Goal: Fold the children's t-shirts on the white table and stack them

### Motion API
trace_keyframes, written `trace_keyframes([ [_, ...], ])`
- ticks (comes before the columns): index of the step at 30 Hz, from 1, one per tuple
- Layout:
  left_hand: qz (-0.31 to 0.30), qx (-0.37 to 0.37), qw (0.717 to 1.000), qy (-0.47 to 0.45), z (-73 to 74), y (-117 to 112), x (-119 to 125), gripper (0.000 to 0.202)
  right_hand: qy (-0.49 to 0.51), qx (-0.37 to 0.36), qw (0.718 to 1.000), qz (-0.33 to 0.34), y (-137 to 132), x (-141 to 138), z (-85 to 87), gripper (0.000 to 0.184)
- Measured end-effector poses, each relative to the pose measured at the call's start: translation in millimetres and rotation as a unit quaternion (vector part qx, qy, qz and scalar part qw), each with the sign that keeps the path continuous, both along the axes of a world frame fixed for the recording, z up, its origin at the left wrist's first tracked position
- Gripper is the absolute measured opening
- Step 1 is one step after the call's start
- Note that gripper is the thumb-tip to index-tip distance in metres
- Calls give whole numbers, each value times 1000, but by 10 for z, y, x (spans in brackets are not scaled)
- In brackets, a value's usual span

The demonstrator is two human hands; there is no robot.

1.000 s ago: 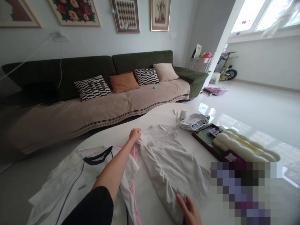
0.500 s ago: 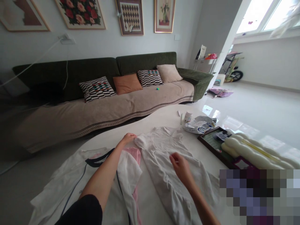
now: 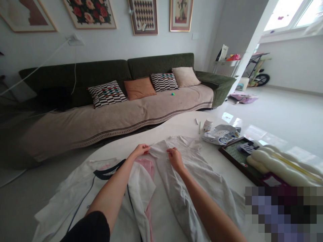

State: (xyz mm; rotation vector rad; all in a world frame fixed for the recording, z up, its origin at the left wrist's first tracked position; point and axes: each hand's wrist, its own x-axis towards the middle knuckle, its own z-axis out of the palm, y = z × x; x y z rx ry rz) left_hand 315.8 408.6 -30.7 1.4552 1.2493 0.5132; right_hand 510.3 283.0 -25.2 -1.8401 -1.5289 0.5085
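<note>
A light grey garment [image 3: 191, 164] lies spread and wrinkled on the white table [image 3: 121, 144]; its exact kind is hard to tell. My left hand [image 3: 141, 150] pinches its far left corner, which is drawn out towards the left. With fingers closed, my right hand [image 3: 174, 157] grips the same cloth a little further right, near its upper part. Left of it lies a white garment [image 3: 113, 198] with a dark collar and dark piping, partly under my left forearm. Pink cloth [image 3: 147, 168] shows beneath the white garment's edge.
At the table's right are a crumpled plastic packet [image 3: 222, 134], a small white tub [image 3: 207, 125] and a dark-framed tray [image 3: 233, 168] with a cream puffy item [image 3: 280, 161]. Behind stands a green sofa [image 3: 161, 64] with several cushions. The lower right corner is pixelated.
My right hand has moved left and away from me onto the grey cloth near my left hand. The cloth's left corner now looks stretched flatter. The view has shifted slightly.
</note>
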Motion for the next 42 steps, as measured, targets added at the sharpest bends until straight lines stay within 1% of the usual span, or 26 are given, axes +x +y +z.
trace_keyframes([
  [3,22,7,1000,8,-26,26,53,28,-12,-12,1000,6,-33,26,-39,30],
  [5,23,-2,1000,8,-15,45,64,26,-16,-16,1000,12,-93,53,-58,30],
  [9,14,-38,999,6,30,84,31,21,-21,-19,999,37,-252,101,-75,38],
  [12,24,-47,999,11,35,104,24,19,-27,-29,998,54,-296,80,-84,28],
  [14,32,-53,998,12,34,107,43,21,-26,-32,998,45,-287,51,-71,26],
  [17,27,-68,997,1,48,103,75,26,-18,-31,999,27,-369,51,-5,36],
  [19,17,-75,997,-12,53,102,80,29,-13,-36,999,11,-593,100,55,39],
  [20,16,-75,997,-18,48,105,77,30,-11,-46,999,5,-766,132,82,37],
  [22,24,-67,997,-25,16,117,66,30,-9,-82,997,-2,-1204,185,115,29],
  [23,32,-60,997,-26,-8,127,58,31,-10,-106,994,-4,-1443,197,116,29],
  [25,50,-45,997,-25,-64,145,42,32,-19,-142,990,-16,-1889,179,87,28],
  [26,58,-37,997,-22,-89,152,32,33,-24,-153,988,-25,-2072,154,62,24],
  [28,70,-23,997,-17,-126,154,7,34,-19,-165,985,-41,-2331,85,6,15],
  [29,74,-17,997,-14,-137,150,-9,34,-7,-166,985,-45,-2410,50,-18,13],
  [31,79,-7,997,-7,-147,133,-41,34,25,-166,985,-50,-2487,-4,-42,16],
  [34,82,6,997,8,-156,110,-55,32,61,-169,981,-68,-2496,-20,-26,18],
  [38,100,20,994,32,-169,102,37,28,123,-135,978,-102,-2476,24,-16,14],
  [42,109,20,992,51,-139,44,124,27,208,-130,962,-122,-2556,-71,-124,12],
])
